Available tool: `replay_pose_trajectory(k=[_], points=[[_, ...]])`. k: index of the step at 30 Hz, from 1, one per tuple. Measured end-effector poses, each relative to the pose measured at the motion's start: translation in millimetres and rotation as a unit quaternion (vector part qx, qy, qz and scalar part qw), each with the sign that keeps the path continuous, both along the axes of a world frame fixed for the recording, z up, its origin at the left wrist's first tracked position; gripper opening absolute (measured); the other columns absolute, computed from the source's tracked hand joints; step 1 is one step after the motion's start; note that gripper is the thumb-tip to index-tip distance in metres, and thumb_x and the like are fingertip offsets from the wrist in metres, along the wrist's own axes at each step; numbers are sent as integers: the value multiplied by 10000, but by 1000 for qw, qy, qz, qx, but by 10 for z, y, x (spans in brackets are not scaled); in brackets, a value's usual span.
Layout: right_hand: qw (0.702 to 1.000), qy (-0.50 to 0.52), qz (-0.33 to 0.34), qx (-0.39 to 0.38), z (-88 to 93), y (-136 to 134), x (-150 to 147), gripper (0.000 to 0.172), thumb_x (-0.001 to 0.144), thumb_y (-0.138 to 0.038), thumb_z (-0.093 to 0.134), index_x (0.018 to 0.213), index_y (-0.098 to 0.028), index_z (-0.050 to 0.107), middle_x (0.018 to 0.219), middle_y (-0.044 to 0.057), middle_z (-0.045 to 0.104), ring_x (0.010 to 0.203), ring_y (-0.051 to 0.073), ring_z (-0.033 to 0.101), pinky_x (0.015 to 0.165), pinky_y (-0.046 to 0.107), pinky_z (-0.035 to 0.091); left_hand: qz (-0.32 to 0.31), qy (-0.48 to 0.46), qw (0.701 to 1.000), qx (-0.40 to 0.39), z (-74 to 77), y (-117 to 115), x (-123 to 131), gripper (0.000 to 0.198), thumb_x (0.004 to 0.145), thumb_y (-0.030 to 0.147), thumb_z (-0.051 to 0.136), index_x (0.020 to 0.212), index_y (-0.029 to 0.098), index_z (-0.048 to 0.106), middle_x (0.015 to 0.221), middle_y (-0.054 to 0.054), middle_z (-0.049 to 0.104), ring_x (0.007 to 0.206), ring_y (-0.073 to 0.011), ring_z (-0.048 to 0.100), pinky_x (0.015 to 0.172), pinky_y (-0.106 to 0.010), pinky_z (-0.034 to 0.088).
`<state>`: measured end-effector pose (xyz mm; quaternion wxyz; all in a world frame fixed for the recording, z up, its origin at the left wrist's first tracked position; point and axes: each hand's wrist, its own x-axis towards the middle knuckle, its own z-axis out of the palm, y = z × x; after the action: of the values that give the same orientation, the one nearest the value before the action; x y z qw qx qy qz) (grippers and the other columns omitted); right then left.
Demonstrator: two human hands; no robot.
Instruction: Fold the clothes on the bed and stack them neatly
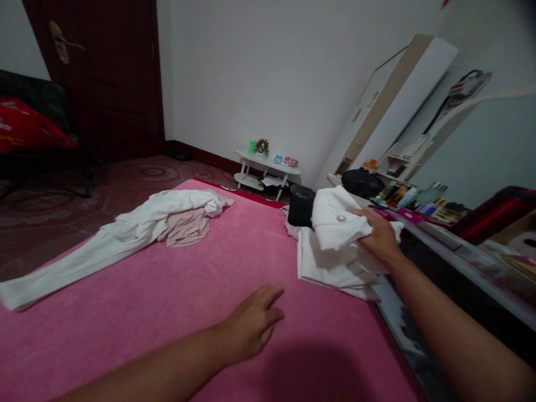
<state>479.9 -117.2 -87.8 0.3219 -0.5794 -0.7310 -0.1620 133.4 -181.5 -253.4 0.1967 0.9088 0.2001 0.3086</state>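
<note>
One folded white garment [339, 218] with a single metal button showing is clamped in the right hand [379, 237], above one folded white stack [318, 262] at the right edge of the pink bed [234, 268]; how many pieces the stack contains cannot be told. The two hands are well apart: the left hand [253, 324] is open, its fingers slightly parted, low over the pink cover, and whether it touches the cover cannot be told. The held garment is thus beyond the left hand and to its right. Just beside the stack, on its far left, sits one black item [300, 211]. Two more garments lie together across the bed, well to the left: one long white garment [138, 220] and, partly under it, one pale pink garment [188, 226]. Past the bed stands one low white two-tier bench [268, 160] carrying four small things: a green cup [252, 146], its contents hidden, a potted plant [262, 146] with red blooms, a blue clock-like object [278, 159] and a red-and-white box [290, 162]. Numerous bottles [408, 196] crowd together on the right, too blurred to count.
</note>
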Motion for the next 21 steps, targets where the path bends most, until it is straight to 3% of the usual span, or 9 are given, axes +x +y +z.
replay_pose_trajectory(k=[4, 6, 8, 11, 13, 16, 18, 21], points=[[992, -53, -27, -110, -473, 31, 606, 390, 710, -340, 595, 1077, -251, 693, 1368, 119, 520, 1337, 318, 375, 1092, 478, 274, 12, 12, 999, -47, -35, 28, 24, 314, 820, 169, 539, 1117, 201, 638, 1377, -135, 461, 1226, -270, 469, 1014, -410, 435], [981, -87, -68, -160, -770, -27, 655, 562, 641, -256, 634, 1201, -202, 637, 1478, 171, 363, 1392, 368, 257, 1077, 547, 256, 20, 17, 998, -55, -39, 35, 33, 323, 828, 184, 532, 1136, 202, 628, 1380, -137, 452, 1221, -273, 469, 1015, -416, 433], [978, -105, -82, -159, -974, -110, 599, 779, 612, -185, 610, 1378, -181, 468, 1538, 175, 222, 1420, 354, 181, 1082, 588, 229, 25, 20, 998, -54, -33, 35, 43, 326, 834, 189, 524, 1144, 200, 621, 1372, -139, 452, 1212, -272, 471, 1013, -417, 431], [984, -103, -40, -139, -1030, -217, 490, 816, 667, -186, 544, 1455, -212, 335, 1545, 101, 241, 1415, 291, 235, 1126, 578, 157, 24, 25, 998, -50, -12, 30, 58, 327, 828, 184, 524, 1141, 197, 619, 1341, -139, 473, 1186, -269, 484, 1000, -412, 438], [989, -56, -20, -135, -973, -250, 461, 659, 751, -229, 488, 1407, -218, 428, 1474, 75, 403, 1355, 266, 371, 1134, 511, 210, 21, 30, 998, -47, 1, 27, 66, 328, 828, 179, 518, 1140, 196, 617, 1318, -136, 490, 1172, -266, 490, 992, -408, 442], [992, 62, -53, -97, -928, -266, 438, 486, 849, -290, 413, 1302, -199, 565, 1326, 112, 571, 1239, 242, 517, 1042, 382, 378, 19, 33, 998, -44, 9, 28, 72, 331, 831, 174, 509, 1146, 196, 612, 1288, -132, 510, 1157, -262, 497, 979, -403, 448], [987, 117, -66, -87, -967, -299, 383, 475, 872, -330, 401, 1303, -207, 559, 1306, 113, 588, 1226, 232, 529, 1016, 364, 405, 18, 35, 998, -42, 12, 34, 72, 331, 832, 177, 510, 1147, 194, 609, 1276, -134, 517, 1148, -263, 500, 974, -403, 450], [983, 114, -26, -144, -1055, -423, 242, 566, 864, -399, 434, 1402, -225, 428, 1417, 73, 485, 1316, 233, 431, 1092, 433, 328, 17, 37, 999, -37, 19, 42, 69, 326, 838, 185, 505, 1148, 191, 606, 1267, -137, 521, 1137, -264, 506, 967, -404, 452]])
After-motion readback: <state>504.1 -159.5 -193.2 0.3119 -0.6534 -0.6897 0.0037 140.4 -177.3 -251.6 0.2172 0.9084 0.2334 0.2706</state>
